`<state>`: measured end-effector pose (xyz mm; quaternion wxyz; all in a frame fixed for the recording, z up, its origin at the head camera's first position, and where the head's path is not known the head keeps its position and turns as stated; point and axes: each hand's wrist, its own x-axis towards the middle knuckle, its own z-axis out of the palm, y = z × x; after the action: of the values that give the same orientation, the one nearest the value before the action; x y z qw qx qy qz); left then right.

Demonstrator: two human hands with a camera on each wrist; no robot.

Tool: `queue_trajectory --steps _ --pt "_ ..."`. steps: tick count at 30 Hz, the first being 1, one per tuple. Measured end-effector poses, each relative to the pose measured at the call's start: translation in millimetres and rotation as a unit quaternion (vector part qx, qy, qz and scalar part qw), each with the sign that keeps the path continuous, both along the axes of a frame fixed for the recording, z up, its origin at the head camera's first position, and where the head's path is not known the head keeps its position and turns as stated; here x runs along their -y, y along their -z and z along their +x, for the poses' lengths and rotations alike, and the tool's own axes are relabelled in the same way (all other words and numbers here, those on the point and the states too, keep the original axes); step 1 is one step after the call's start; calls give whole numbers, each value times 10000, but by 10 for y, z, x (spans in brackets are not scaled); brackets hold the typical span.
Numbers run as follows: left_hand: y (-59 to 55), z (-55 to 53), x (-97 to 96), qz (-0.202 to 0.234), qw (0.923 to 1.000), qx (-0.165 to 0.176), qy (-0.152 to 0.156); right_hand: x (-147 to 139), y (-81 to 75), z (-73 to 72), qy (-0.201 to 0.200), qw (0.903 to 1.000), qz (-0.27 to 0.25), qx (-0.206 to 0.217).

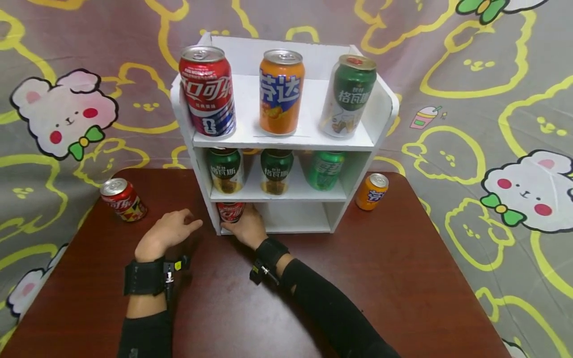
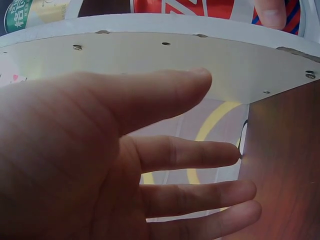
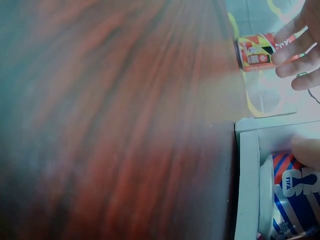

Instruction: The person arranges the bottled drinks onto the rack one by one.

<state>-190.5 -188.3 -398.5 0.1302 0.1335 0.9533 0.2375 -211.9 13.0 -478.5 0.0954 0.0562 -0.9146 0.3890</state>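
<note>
My right hand (image 1: 248,227) reaches into the bottom level of a white shelf (image 1: 295,219) and grips a red Coca-Cola can (image 1: 230,211) standing by its left wall. In the right wrist view, the thumb lies against this can's blue striped side (image 3: 295,200); the other fingers are hidden. Outside the shelf's left wall, my left hand (image 1: 167,232) hovers over the table with nothing in it. Its fingers (image 2: 195,152) are spread and relaxed in the left wrist view. Farther left, another red cola can (image 1: 124,200) with a yellow patch stands on the table.
On the top level stand a red cola can (image 1: 208,92), an orange Fanta can (image 1: 281,92) and a green-and-white can (image 1: 349,95). The middle level holds two green-and-gold cans (image 1: 276,171) and a green can (image 1: 327,170). Another orange can (image 1: 372,192) stands right of the shelf.
</note>
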Motion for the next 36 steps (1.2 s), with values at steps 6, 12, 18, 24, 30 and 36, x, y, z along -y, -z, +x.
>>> queue_trajectory --steps 6,12,18,24,30,36 --pt "-12 -7 1 -25 10000 -51 34 17 -23 5 115 9999 85 44" --pt "-15 7 11 27 10000 39 -58 -2 -17 9 131 9998 136 15" --pt "-23 -7 14 -78 9999 -71 -35 -185 -128 123 -371 9987 246 259" --pt "-42 -9 16 -85 9999 -132 -44 -618 -281 347 -1328 9880 720 339" --pt "-36 24 4 -22 9999 -119 -36 -1099 -322 582 -2583 9621 710 518" --pt "-56 46 -1 -28 9999 -88 -54 -1654 -300 814 -2770 9518 443 1237"
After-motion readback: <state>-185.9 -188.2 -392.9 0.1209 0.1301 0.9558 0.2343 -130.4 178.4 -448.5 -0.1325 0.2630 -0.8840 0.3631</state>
